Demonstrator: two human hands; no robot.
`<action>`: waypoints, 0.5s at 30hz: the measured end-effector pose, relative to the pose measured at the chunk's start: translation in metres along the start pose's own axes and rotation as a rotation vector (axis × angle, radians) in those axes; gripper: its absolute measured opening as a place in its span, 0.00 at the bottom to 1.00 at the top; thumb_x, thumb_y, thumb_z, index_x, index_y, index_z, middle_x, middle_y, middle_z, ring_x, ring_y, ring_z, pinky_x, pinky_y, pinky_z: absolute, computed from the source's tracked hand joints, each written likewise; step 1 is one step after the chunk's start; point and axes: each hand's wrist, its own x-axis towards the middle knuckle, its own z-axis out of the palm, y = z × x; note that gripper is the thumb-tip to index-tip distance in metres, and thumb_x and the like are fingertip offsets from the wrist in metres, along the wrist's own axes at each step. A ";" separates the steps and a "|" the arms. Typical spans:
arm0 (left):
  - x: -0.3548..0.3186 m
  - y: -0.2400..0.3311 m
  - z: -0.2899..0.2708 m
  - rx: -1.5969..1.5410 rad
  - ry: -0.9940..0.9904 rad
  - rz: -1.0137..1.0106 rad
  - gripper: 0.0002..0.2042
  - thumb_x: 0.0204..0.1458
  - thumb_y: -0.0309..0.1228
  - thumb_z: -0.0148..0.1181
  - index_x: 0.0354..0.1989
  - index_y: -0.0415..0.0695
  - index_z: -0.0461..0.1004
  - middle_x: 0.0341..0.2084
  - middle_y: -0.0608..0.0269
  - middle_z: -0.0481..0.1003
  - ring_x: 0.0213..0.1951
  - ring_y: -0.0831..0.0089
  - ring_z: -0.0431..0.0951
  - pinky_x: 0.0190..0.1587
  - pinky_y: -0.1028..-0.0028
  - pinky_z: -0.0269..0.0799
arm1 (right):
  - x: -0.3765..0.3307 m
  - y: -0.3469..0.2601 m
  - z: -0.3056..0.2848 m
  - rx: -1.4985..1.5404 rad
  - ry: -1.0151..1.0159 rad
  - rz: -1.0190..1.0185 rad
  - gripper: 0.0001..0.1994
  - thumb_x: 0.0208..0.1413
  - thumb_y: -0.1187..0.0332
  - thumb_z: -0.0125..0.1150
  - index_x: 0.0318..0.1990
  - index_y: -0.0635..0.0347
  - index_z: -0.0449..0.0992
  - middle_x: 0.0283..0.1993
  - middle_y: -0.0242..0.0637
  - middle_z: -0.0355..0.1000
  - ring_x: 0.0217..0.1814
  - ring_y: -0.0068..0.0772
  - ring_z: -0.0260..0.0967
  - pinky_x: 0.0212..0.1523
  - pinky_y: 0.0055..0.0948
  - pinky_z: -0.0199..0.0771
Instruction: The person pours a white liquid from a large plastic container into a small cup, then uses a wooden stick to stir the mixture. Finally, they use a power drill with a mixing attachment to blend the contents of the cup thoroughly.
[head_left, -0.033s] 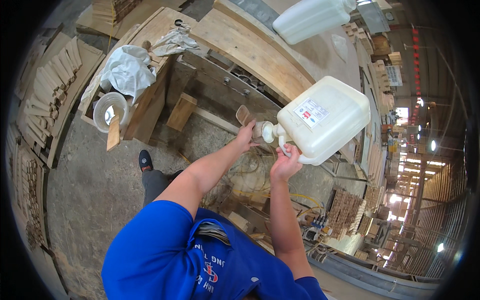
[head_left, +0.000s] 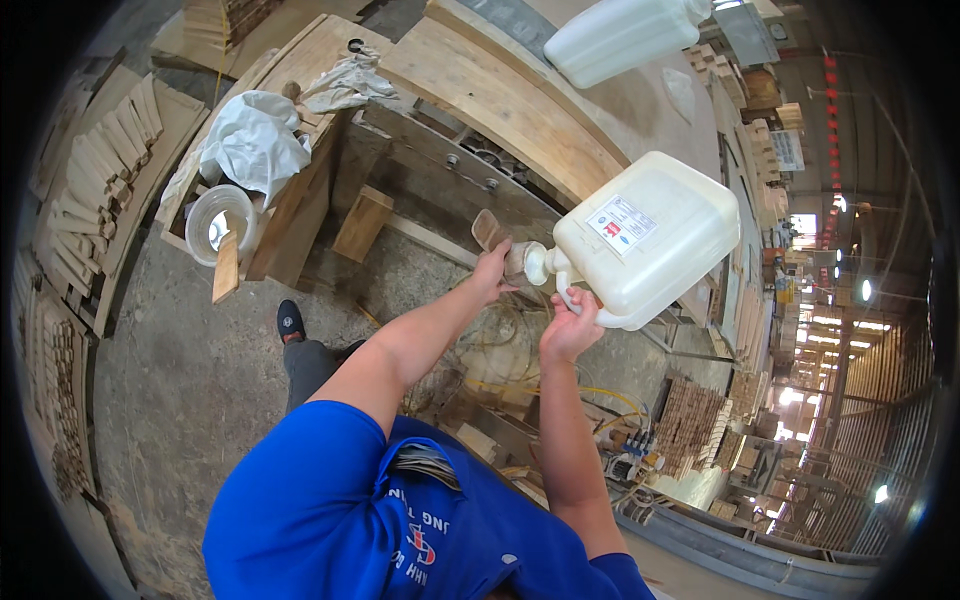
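Note:
My right hand (head_left: 571, 325) is closed round the handle of a large translucent white plastic jerrycan (head_left: 685, 225) with a printed label on its side. The jerrycan is tipped over, its neck pointing toward my left hand (head_left: 490, 273). That hand is wrapped round a small cup (head_left: 515, 263) with whitish material at its mouth, which meets the jerrycan's neck. A flat brown wooden paddle (head_left: 487, 230) sticks out just beyond my left fingers; whether they touch it I cannot tell.
On the left, a clear plastic tub (head_left: 203, 222) has a wooden stick (head_left: 227, 268) leaning across its rim, beside a crumpled white bag (head_left: 255, 145). A second jerrycan (head_left: 625, 40) rests on the far workbench (head_left: 510, 100). A yellow hose (head_left: 600, 392) crosses the floor; stacked wood stands on both sides.

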 end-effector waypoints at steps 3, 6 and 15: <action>0.004 0.003 -0.001 0.006 -0.026 0.017 0.26 0.51 0.50 0.47 0.54 0.47 0.60 0.49 0.58 0.66 0.49 0.57 0.68 0.47 0.49 0.64 | -0.001 -0.001 0.006 0.003 0.009 0.004 0.01 0.52 0.76 0.45 0.31 0.61 0.61 0.24 0.31 0.58 0.31 0.27 0.61 0.26 0.29 0.65; 0.007 0.002 0.002 0.009 -0.037 0.004 0.25 0.51 0.50 0.48 0.54 0.47 0.61 0.49 0.59 0.66 0.49 0.58 0.69 0.47 0.49 0.65 | 0.000 0.000 0.002 0.008 0.013 -0.004 0.01 0.51 0.76 0.45 0.31 0.61 0.61 0.23 0.31 0.58 0.31 0.27 0.61 0.26 0.29 0.65; 0.010 0.002 0.000 0.010 -0.014 -0.007 0.25 0.50 0.50 0.49 0.53 0.49 0.62 0.48 0.60 0.67 0.47 0.60 0.69 0.44 0.51 0.67 | 0.000 0.001 0.001 0.028 0.003 -0.008 0.01 0.52 0.75 0.45 0.31 0.61 0.61 0.23 0.31 0.59 0.31 0.26 0.61 0.26 0.28 0.65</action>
